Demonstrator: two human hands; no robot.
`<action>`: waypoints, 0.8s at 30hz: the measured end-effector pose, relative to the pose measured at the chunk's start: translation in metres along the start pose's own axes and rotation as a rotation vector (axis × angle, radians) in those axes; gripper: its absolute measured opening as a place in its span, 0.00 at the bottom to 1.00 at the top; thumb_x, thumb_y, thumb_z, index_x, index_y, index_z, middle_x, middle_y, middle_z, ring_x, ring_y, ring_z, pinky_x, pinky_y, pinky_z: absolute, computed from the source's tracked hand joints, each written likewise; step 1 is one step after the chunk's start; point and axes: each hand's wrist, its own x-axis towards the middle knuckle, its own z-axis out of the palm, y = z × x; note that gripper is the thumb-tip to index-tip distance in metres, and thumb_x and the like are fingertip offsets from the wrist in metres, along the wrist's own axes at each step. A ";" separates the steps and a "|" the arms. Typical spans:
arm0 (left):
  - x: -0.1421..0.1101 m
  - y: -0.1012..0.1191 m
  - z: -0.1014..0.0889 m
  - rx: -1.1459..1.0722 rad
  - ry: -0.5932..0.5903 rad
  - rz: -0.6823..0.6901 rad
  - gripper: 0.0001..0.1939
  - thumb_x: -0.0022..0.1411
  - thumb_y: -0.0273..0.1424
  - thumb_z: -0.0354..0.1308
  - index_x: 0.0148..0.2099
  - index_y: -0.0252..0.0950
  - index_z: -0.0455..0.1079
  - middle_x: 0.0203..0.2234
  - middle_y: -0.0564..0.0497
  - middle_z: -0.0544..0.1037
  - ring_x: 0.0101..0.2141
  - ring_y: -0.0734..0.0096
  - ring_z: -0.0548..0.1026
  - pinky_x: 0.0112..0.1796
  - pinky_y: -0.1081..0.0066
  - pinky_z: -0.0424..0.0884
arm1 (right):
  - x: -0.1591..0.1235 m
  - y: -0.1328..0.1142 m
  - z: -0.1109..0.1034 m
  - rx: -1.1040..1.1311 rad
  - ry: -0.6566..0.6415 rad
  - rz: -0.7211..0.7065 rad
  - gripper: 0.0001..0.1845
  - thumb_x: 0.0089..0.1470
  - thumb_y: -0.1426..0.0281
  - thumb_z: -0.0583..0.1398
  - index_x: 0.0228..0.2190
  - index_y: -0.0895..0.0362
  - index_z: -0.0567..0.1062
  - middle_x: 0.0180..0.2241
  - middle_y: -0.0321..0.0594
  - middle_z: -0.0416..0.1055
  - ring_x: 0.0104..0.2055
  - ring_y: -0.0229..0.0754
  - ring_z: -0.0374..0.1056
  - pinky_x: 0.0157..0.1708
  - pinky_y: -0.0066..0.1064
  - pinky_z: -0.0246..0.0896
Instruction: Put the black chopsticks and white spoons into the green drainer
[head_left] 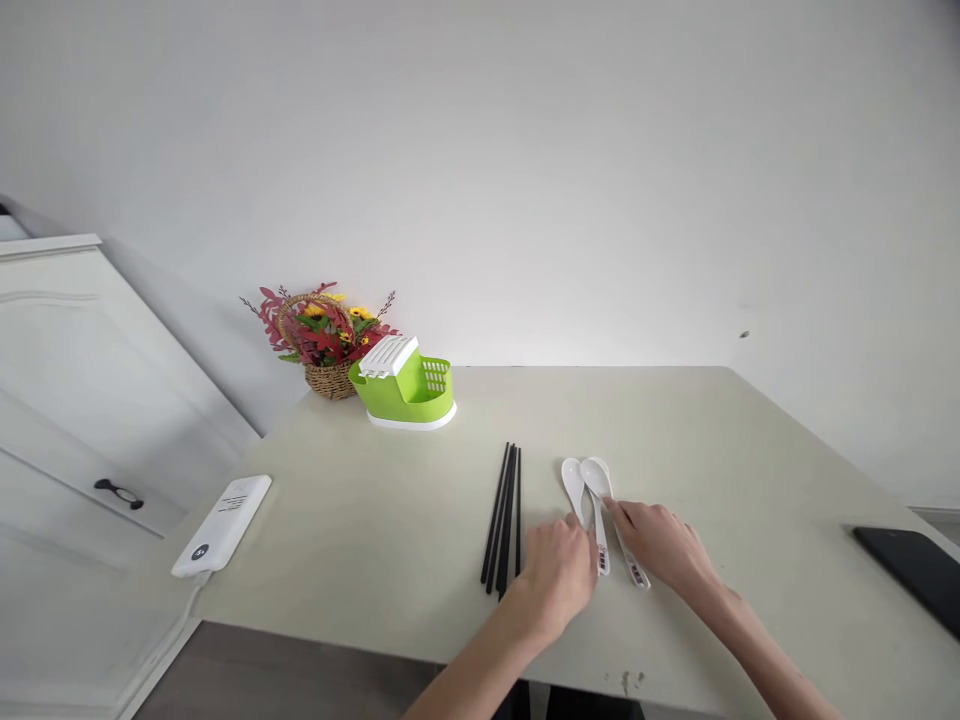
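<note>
A small group of white soup spoons lies on the table, bowls pointing away from me and handles towards me, partly overlapping. My left hand is closed over the handle of the leftmost spoon, its fingertips against the spoons. From the right, my right hand has its thumb and fingers closed at the neck of the rightmost spoon. Each hand covers part of the spoon it touches. Just left of my left hand lie several black chopsticks, roughly side by side, their near ends partly hidden by my wrist.
A green cutlery holder with a white lid and base stands at the back left, beside a wicker basket of artificial flowers. A white power bank with a cable lies at the left edge, a black phone at the right.
</note>
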 end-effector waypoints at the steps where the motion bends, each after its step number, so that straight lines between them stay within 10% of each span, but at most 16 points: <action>1: 0.000 -0.001 0.000 -0.002 0.002 0.008 0.19 0.76 0.34 0.41 0.41 0.32 0.72 0.28 0.43 0.79 0.27 0.60 0.79 0.27 0.67 0.67 | -0.001 -0.001 0.000 -0.009 0.005 0.000 0.31 0.69 0.52 0.40 0.20 0.52 0.64 0.28 0.43 0.76 0.32 0.49 0.73 0.31 0.34 0.55; 13: -0.005 -0.011 -0.014 0.041 0.081 0.015 0.20 0.77 0.42 0.43 0.42 0.34 0.70 0.27 0.47 0.78 0.25 0.62 0.78 0.26 0.69 0.66 | -0.006 0.015 0.002 0.071 0.102 -0.018 0.25 0.68 0.53 0.42 0.24 0.50 0.64 0.25 0.38 0.73 0.27 0.45 0.68 0.28 0.31 0.54; 20: 0.009 -0.125 -0.125 0.141 0.878 -0.028 0.14 0.74 0.40 0.47 0.44 0.37 0.68 0.40 0.43 0.77 0.44 0.56 0.74 0.49 0.58 0.69 | -0.021 0.052 0.015 0.437 0.166 -0.093 0.28 0.65 0.45 0.47 0.25 0.51 0.66 0.20 0.32 0.60 0.24 0.39 0.56 0.27 0.27 0.54; 24: 0.015 -0.199 -0.180 0.259 1.065 -0.164 0.17 0.73 0.41 0.49 0.54 0.36 0.69 0.57 0.38 0.72 0.59 0.45 0.64 0.59 0.48 0.59 | -0.029 0.057 0.021 0.521 0.160 -0.049 0.29 0.64 0.43 0.48 0.26 0.51 0.68 0.21 0.31 0.58 0.24 0.39 0.54 0.26 0.27 0.54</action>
